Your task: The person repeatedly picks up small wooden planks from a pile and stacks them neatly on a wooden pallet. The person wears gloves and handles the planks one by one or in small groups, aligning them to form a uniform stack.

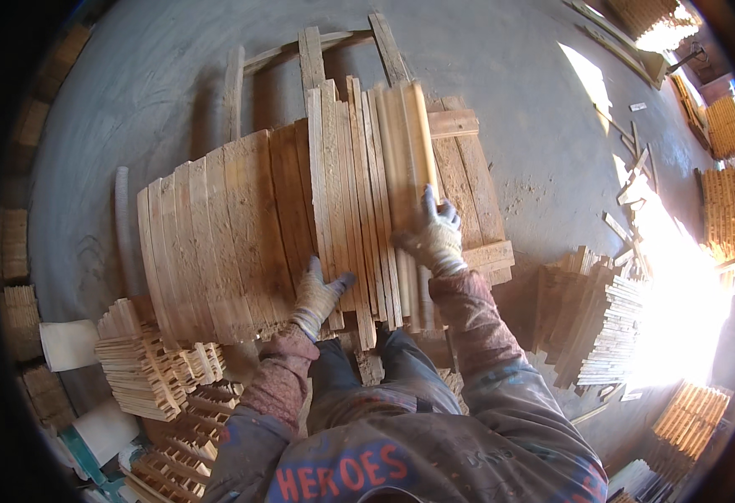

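Observation:
A row of narrow wooden slats (pixel 367 193) stands on edge, packed side by side, on a bench of wooden boards in front of me. My right hand (pixel 434 239), in a light work glove, grips the slats at the right end of the row, which are blurred by motion. At the row's left side, near its lower end, my left hand (pixel 321 298) is gloved too, its thumb and fingers spread apart against the slats. Flat boards (pixel 216 226) lie side by side to the left of the row.
Bars of a wooden frame (pixel 310 59) stick out beyond the bench's far side. Bundled slats (pixel 137 365) stand at lower left, and a slat stack (pixel 610 327) sits at right, near bright sunlight. Loose wood strips (pixel 633 180) are scattered on the grey floor (pixel 518 75).

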Tool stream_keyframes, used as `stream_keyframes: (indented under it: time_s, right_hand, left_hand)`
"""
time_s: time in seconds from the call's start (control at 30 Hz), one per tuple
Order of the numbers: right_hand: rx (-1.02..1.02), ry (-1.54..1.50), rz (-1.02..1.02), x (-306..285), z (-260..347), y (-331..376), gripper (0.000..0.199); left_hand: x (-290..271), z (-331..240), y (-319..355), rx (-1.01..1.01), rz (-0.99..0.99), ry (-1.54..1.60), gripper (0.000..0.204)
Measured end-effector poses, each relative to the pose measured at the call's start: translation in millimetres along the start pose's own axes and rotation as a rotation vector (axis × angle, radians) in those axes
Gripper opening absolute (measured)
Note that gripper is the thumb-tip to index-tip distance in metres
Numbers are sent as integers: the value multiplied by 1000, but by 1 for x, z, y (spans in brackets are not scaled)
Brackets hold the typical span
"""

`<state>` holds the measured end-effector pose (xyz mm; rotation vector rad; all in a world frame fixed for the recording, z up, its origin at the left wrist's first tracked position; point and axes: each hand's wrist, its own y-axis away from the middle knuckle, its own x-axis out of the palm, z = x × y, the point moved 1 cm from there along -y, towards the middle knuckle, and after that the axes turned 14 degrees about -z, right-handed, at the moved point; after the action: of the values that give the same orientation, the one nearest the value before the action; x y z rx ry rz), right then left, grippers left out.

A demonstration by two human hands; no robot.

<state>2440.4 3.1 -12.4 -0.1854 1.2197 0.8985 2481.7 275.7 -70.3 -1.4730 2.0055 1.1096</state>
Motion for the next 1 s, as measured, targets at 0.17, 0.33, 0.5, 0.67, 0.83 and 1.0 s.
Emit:
stream_keyframes:
  time_s: [0.17, 0.33, 0.5, 0.67, 0.83, 1.0]
  right_hand:
    - [192, -1049, 198, 41, -47, -14, 128]
    - [164, -815, -141, 71, -53, -12, 119]
    - [304, -1197, 46, 57, -18, 17, 110]
    - [247, -1247, 103, 57, -23, 26, 108]
    - [-105, -11, -119, 66, -26, 26, 113]
    - [-109, -8, -72, 82, -36, 16, 114]
  left_hand:
    - [0, 1, -13, -122, 106, 159, 119]
    - [13, -10, -24, -133, -33, 138, 124]
    - [-3, -1, -19, -131, -31, 337, 120]
    - [-28, 4, -20, -31, -42, 264, 110]
    - [-30, 35, -13, -217, 178, 562, 81]
    - [-44, 47, -12, -154, 217, 384, 100]
